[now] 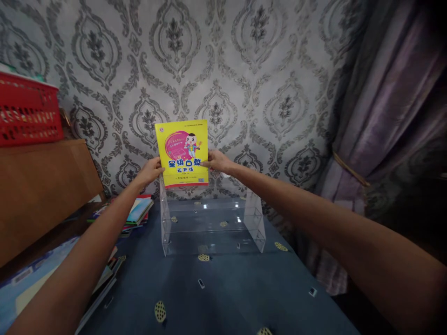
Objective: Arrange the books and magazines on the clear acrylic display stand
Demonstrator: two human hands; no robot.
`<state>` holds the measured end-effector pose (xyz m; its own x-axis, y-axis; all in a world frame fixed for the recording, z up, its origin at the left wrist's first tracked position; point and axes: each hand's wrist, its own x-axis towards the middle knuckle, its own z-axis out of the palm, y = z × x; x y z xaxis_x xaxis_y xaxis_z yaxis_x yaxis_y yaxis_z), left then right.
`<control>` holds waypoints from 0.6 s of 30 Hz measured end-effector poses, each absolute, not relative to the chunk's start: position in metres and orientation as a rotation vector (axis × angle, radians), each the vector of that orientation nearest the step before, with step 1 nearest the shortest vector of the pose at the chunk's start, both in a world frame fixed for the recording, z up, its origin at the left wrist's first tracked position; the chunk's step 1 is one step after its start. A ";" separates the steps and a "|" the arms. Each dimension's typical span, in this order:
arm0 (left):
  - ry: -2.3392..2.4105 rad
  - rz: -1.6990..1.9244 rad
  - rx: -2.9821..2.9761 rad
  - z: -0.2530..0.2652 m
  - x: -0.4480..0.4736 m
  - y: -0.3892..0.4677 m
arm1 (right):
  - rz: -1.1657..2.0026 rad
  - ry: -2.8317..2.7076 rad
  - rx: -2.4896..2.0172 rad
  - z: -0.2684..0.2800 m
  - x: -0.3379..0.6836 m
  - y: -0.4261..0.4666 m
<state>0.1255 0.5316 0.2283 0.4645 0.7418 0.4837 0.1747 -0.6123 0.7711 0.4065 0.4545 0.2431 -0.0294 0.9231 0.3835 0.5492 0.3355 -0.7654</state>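
Note:
A yellow workbook [181, 153] with a cartoon child and a pink circle on its cover is held upright between my two hands. My left hand [151, 171] grips its left edge near the lower corner. On the opposite edge, my right hand [218, 161] pinches the book, its thumb lying over the cover. Just below and behind the book stands a clear acrylic tiered rack [213, 221]. The book is at the rack's upper left; whether its bottom edge touches the top tier I cannot tell.
Books pile up at the left [139, 211], with a larger book [38, 279] nearer me. A red plastic basket [30, 109] sits on a brown wooden box [49, 181]. Patterned wallpaper [216, 60] rises behind the blue tablecloth [223, 298]; a tied curtain [349, 163] hangs at right.

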 end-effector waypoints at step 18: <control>0.683 1.074 1.910 0.224 0.130 0.536 | 0.651 -1.656 -1.327 0.234 0.410 0.459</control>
<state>0.1301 0.5363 0.2244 0.4885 0.7622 0.4247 0.0613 -0.5155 0.8547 0.4099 0.4589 0.2344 -0.0309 0.9494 0.3127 0.4818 0.2883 -0.8275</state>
